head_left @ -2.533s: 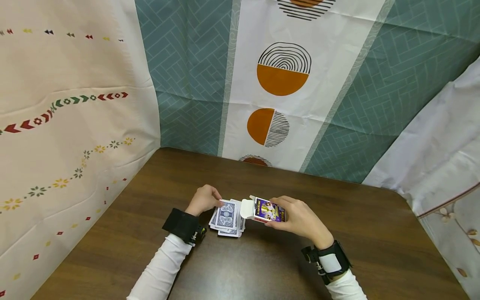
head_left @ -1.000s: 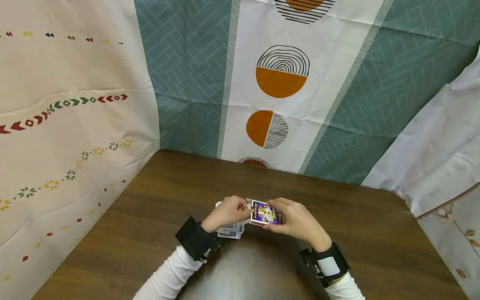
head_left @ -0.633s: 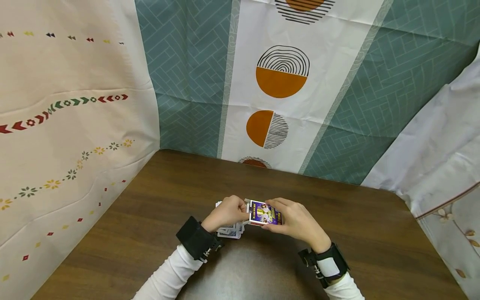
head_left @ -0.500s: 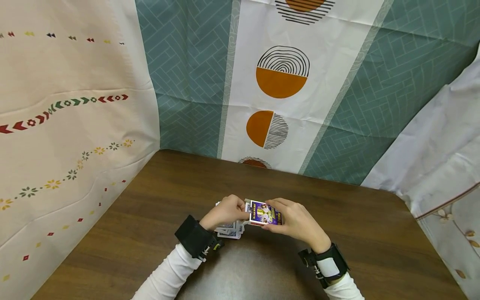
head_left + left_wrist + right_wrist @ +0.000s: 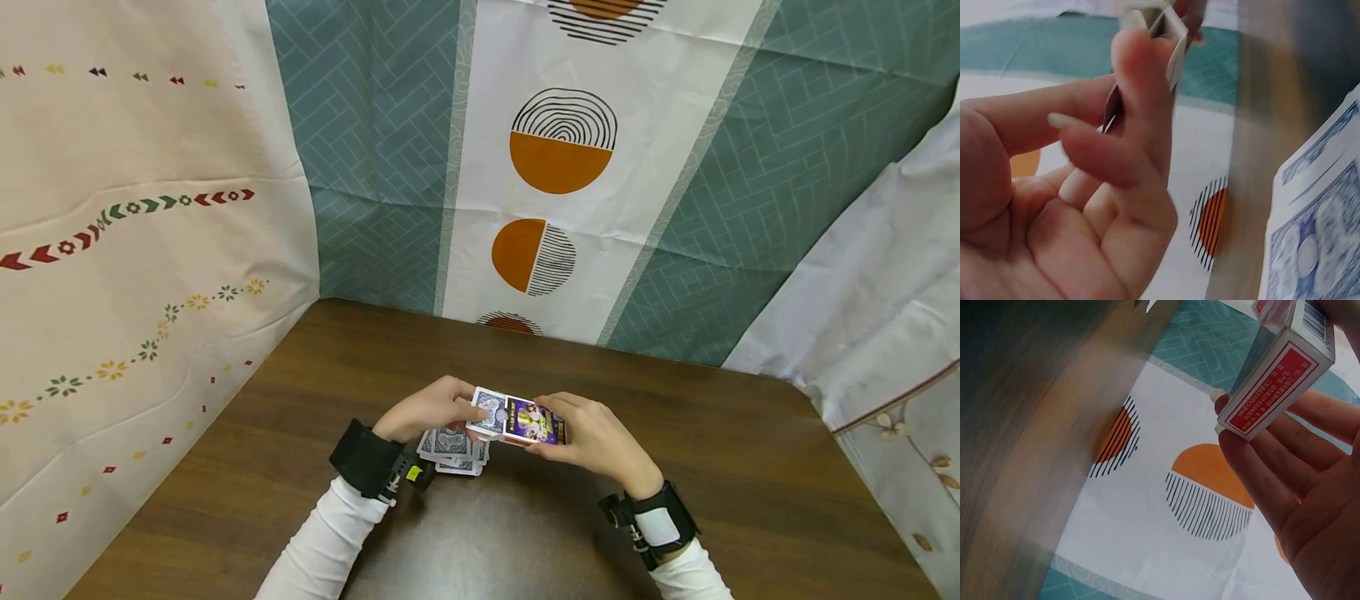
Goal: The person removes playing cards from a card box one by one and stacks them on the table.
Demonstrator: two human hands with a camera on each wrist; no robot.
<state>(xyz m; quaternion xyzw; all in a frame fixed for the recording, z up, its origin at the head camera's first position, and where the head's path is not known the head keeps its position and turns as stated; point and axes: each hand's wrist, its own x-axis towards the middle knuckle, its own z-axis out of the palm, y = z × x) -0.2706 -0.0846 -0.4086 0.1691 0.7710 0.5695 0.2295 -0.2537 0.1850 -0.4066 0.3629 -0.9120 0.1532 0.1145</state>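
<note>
My right hand [image 5: 596, 433] grips a purple-fronted playing-card box [image 5: 536, 422] by its right end, above the table. Its narrow side [image 5: 1275, 387], white with a red printed panel, shows in the right wrist view. Blue-backed playing cards [image 5: 491, 408] stick out of the box's left end. With thumb on top, my left hand [image 5: 429, 410] pinches these cards at their outer edge. Below it, a loose pile of blue-backed cards [image 5: 450, 447] lies face down on the table, partly covered by the left hand. The same pile [image 5: 1310, 244] appears at the right of the left wrist view.
The brown wooden table [image 5: 637, 517] extends around both hands. A patterned curtain [image 5: 390, 208] hangs behind it, and a cream cloth [image 5: 165, 292] borders the left side. Black straps with small cameras [image 5: 660, 521] sit on both wrists.
The left hand came from the pile to the box's mouth, then drew back leftward. Blue-backed cards now protrude from the box between its fingers. The right hand has barely moved.
</note>
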